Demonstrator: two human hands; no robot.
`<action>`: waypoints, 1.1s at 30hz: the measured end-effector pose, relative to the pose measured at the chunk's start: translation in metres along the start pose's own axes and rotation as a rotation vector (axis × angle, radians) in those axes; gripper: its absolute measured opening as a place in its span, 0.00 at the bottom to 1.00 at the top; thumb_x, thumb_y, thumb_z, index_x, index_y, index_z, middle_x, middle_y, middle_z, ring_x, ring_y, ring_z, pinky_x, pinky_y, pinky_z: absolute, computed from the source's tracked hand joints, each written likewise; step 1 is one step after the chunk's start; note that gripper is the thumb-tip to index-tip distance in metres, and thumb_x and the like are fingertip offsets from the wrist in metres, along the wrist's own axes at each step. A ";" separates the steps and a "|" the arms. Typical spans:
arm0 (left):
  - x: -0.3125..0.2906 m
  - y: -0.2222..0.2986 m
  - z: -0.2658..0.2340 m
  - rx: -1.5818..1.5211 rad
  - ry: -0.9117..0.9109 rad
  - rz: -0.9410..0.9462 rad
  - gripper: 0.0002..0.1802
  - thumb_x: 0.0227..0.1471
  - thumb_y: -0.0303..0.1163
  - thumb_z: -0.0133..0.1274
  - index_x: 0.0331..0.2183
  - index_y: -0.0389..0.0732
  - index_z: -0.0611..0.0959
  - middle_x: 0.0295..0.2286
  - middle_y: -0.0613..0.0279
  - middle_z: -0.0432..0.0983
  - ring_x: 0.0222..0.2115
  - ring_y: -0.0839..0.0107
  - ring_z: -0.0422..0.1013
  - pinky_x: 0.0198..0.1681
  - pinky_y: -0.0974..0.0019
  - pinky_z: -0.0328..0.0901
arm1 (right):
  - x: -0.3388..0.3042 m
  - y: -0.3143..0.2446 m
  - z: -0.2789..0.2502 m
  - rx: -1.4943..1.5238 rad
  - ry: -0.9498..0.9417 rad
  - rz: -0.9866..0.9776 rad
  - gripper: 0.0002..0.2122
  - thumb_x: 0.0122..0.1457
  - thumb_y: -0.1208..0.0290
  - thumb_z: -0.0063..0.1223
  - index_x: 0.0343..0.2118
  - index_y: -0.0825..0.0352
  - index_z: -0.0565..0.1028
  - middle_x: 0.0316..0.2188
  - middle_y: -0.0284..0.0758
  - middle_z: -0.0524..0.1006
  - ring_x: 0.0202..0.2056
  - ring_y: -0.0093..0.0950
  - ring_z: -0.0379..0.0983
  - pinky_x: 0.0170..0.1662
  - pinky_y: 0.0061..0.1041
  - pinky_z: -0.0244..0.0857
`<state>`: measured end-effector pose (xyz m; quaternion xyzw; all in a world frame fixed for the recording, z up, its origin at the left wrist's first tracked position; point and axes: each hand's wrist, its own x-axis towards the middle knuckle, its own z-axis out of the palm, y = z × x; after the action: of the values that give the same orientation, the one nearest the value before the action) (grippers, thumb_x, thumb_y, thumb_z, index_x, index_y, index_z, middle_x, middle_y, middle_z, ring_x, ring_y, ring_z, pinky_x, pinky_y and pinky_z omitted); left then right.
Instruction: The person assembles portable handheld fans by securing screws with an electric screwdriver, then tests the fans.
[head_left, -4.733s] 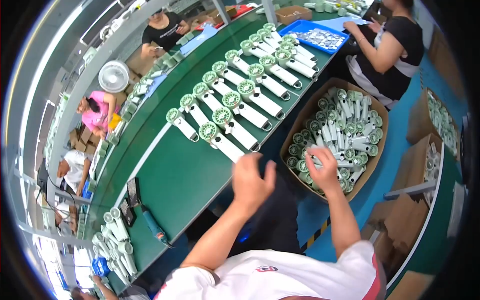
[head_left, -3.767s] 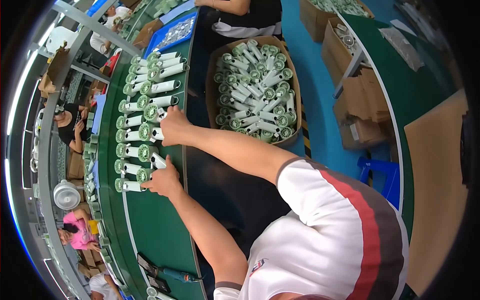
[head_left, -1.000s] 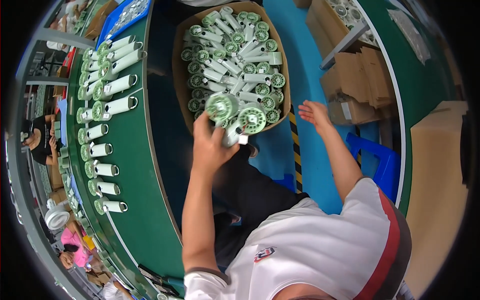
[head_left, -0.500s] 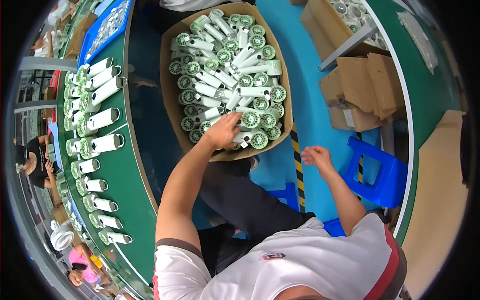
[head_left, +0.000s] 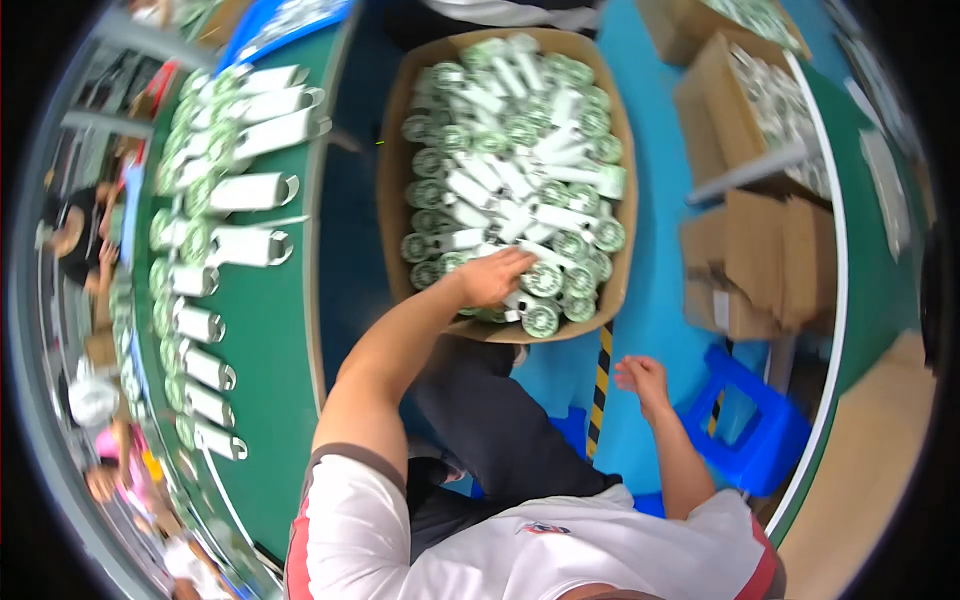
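A big cardboard box stands ahead of me, heaped with what look like handheld fans, with white handles and round pale green heads. My left hand lies over the near part of the heap, fingers stretched across the white handles and touching them; nothing is lifted in it. Its fingertips are blurred. My right hand hangs in the air to the right of the box, over the blue floor. Its fingers are loosely bent and apart, with nothing in them.
On the left, a green table bears a row of similar fans with loops on their handle ends. A blue stool stands at right, below cardboard boxes. Behind the left table, people sit at work. A striped floor line passes the box.
The view has shifted, so the box and tables sit elsewhere in it. My left hand stays over the near part of the heap. My right hand still hangs beside the box, its fingers bent.
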<state>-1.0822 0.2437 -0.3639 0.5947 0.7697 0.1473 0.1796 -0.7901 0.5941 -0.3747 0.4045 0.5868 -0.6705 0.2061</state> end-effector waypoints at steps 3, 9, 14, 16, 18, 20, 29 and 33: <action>0.015 0.008 0.018 -0.031 0.150 -0.079 0.15 0.46 0.30 0.54 0.32 0.29 0.87 0.62 0.43 0.60 0.64 0.45 0.57 0.69 0.51 0.52 | -0.001 -0.006 -0.006 -0.011 0.004 -0.005 0.11 0.64 0.66 0.57 0.42 0.70 0.77 0.38 0.40 0.83 0.33 0.29 0.81 0.34 0.26 0.76; 0.006 0.060 -0.034 0.137 -0.008 -0.240 0.16 0.43 0.30 0.59 0.36 0.33 0.88 0.67 0.39 0.50 0.68 0.47 0.49 0.70 0.46 0.50 | -0.003 -0.063 0.025 -0.051 -0.036 -0.049 0.11 0.64 0.66 0.58 0.44 0.68 0.77 0.36 0.40 0.83 0.31 0.27 0.81 0.32 0.24 0.76; -0.006 0.151 -0.097 0.047 0.089 -0.556 0.11 0.48 0.30 0.54 0.31 0.36 0.87 0.37 0.49 0.79 0.41 0.50 0.76 0.48 0.53 0.71 | 0.002 -0.148 0.111 -0.150 -0.237 -0.516 0.08 0.65 0.70 0.56 0.41 0.68 0.78 0.31 0.34 0.81 0.28 0.21 0.77 0.32 0.21 0.73; -0.021 0.193 -0.105 0.068 0.615 -0.487 0.07 0.47 0.30 0.54 0.23 0.37 0.80 0.31 0.51 0.75 0.35 0.52 0.74 0.39 0.51 0.69 | -0.024 -0.191 0.166 -0.150 -0.375 -0.747 0.06 0.65 0.72 0.58 0.40 0.69 0.78 0.30 0.31 0.80 0.28 0.18 0.74 0.33 0.20 0.71; -0.058 0.249 -0.156 0.193 0.974 -0.511 0.06 0.43 0.28 0.57 0.21 0.38 0.76 0.24 0.54 0.72 0.29 0.53 0.72 0.32 0.51 0.66 | -0.079 -0.232 0.231 -0.110 -0.467 -0.933 0.03 0.63 0.76 0.59 0.37 0.70 0.79 0.28 0.31 0.80 0.26 0.18 0.73 0.31 0.19 0.68; -0.124 0.286 -0.187 0.477 1.200 -0.730 0.08 0.37 0.25 0.59 0.21 0.39 0.75 0.21 0.56 0.70 0.24 0.55 0.69 0.27 0.51 0.63 | -0.145 -0.263 0.301 -0.280 -0.567 -1.322 0.04 0.62 0.76 0.59 0.35 0.71 0.79 0.28 0.29 0.79 0.30 0.17 0.74 0.34 0.20 0.70; -0.328 0.243 -0.207 0.313 1.419 -2.317 0.60 0.43 0.68 0.63 0.58 0.25 0.66 0.62 0.24 0.51 0.63 0.34 0.53 0.64 0.40 0.56 | -0.259 -0.279 0.572 -1.158 -0.313 -1.758 0.30 0.47 0.46 0.66 0.46 0.67 0.78 0.40 0.42 0.80 0.46 0.41 0.75 0.48 0.41 0.71; -0.342 0.227 -0.219 0.050 1.057 -2.530 0.63 0.36 0.68 0.66 0.60 0.28 0.65 0.61 0.28 0.53 0.62 0.39 0.57 0.60 0.41 0.62 | -0.257 -0.274 0.623 -1.512 -0.447 -1.561 0.31 0.45 0.40 0.62 0.45 0.60 0.83 0.46 0.38 0.80 0.50 0.38 0.75 0.47 0.42 0.70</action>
<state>-0.9072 -0.0334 -0.0344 -0.6305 0.7608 0.0777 -0.1325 -1.0321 0.0108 -0.0134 -0.4363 0.8880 -0.1433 0.0223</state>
